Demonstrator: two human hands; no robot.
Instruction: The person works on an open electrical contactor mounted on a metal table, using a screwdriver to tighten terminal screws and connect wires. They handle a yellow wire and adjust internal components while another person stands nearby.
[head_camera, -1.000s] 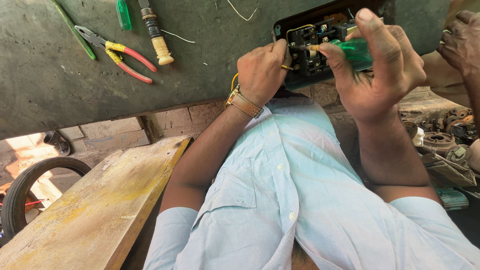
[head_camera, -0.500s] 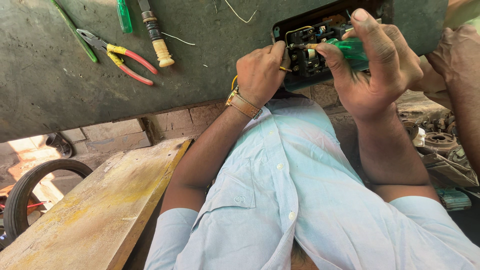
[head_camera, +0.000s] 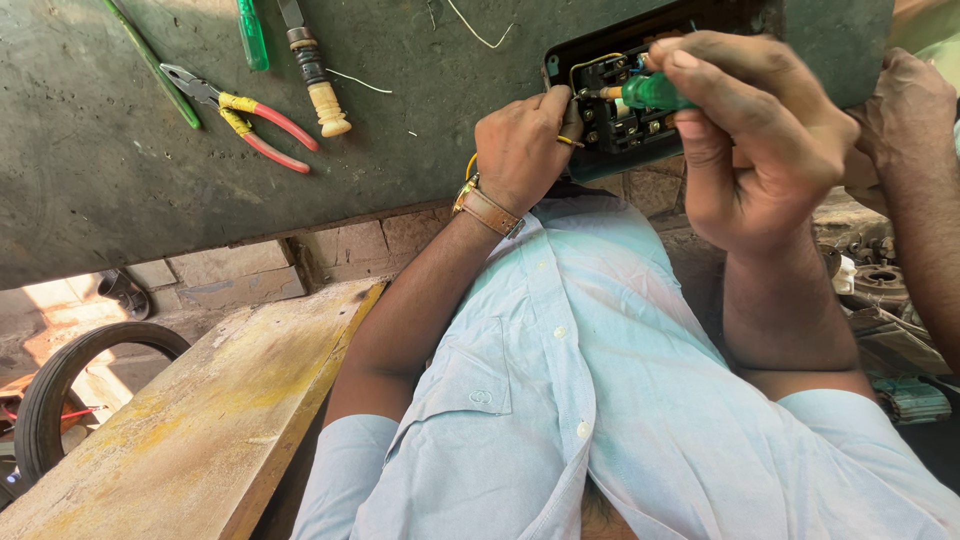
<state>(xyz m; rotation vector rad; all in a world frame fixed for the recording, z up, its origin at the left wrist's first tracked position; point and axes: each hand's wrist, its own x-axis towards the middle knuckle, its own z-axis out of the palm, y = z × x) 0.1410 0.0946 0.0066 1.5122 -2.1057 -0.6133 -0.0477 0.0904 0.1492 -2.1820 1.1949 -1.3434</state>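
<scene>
Upper right, your right hand (head_camera: 760, 140) is clamping the light, rigid green screwdriver (head_camera: 655, 93) by its handle; your left hand (head_camera: 520, 150) is pinching thin, bendable wire (head_camera: 572, 141) beside the fragile-looking switch box (head_camera: 625, 110).

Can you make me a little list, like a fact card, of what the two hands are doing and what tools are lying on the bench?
Left hand: rests against the open black electrical box, pinching a thin yellow wire
Right hand: grips a green-handled screwdriver, tip pointing into the box
Bench: dark green worktop
Loose tools: red-handled pliers with yellow tape, a cream-handled tool, a thin green rod
Wrist: brown strap watch
Nearby: another person's hand at the right edge
</scene>
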